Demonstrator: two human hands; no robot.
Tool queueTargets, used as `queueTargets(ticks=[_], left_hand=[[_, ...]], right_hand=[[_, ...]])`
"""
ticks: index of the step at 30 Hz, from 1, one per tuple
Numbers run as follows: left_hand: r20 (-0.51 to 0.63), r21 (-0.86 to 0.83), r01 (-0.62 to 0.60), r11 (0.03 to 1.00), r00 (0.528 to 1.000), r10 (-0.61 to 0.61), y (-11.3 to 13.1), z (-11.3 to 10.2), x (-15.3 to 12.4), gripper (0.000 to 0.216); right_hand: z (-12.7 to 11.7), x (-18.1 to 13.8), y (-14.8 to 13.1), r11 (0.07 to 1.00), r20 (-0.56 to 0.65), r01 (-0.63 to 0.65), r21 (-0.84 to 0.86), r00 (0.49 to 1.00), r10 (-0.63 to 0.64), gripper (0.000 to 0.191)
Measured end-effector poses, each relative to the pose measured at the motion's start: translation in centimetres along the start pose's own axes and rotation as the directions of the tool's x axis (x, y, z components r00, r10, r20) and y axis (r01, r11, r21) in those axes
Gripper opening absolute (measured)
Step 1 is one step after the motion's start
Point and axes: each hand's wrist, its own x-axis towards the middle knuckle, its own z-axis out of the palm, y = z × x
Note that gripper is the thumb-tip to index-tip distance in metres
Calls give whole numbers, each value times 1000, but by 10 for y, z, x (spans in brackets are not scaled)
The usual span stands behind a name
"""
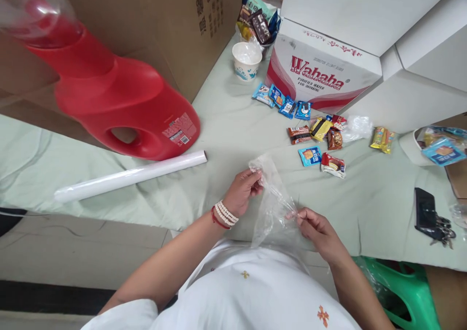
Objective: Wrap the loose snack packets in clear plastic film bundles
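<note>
A clear plastic bag (272, 199) hangs stretched between my two hands, over the near edge of the cloth-covered table. Its gathered upper left corner is pinched in my left hand (245, 190), which wears beaded bracelets at the wrist. On the bag's right side, my right hand (313, 227) grips the film between thumb and fingers. Beyond the bag lie small wrapped snacks, among them a blue packet (310, 156) and a red-and-white packet (332, 165). A brown packet (299, 135) and a yellow packet (321, 129) lie just behind those.
A red jug (146, 101) and a white roll (134, 174) occupy the left. At the back stand a paper cup (246, 70) and a Wahaha carton (324, 70). To the right are a snack-filled tub (412, 147), a phone (425, 208) and keys (444, 234). A green stool (419, 291) stands below.
</note>
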Motion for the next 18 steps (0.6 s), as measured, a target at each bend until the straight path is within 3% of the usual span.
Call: queueTargets(ticks=[3,6,8,10,13,16,18], left_hand=[[33,-44,-6,999,999,7,0,-2,-1,39],[162,-110,72,991,985,-54,-1,1,-5,38],[266,-123,135,983,959,-99,-1,3,-8,37],[321,-129,163,978,940,-115,0,5,-8,36],[265,-178,121,977,962,-71,0,6,-9,42],[148,-181,62,982,988,-35,-2,7,-13,65],[111,-136,58,989,993,-43,-5,10,-18,83]], right_hand=[[-4,8,-5,964,-127,88,-252,984,-123,39],[-8,21,-17,893,-279,176,-415,909,-309,45],[-6,33,-26,858,-304,239,-455,864,-402,52],[-1,45,-33,870,-249,276,-409,883,-398,46],[10,59,-39,911,-198,241,-334,927,-318,29],[22,64,-43,864,-305,222,-452,872,-383,25],[28,64,-47,816,-309,257,-518,833,-458,23]])
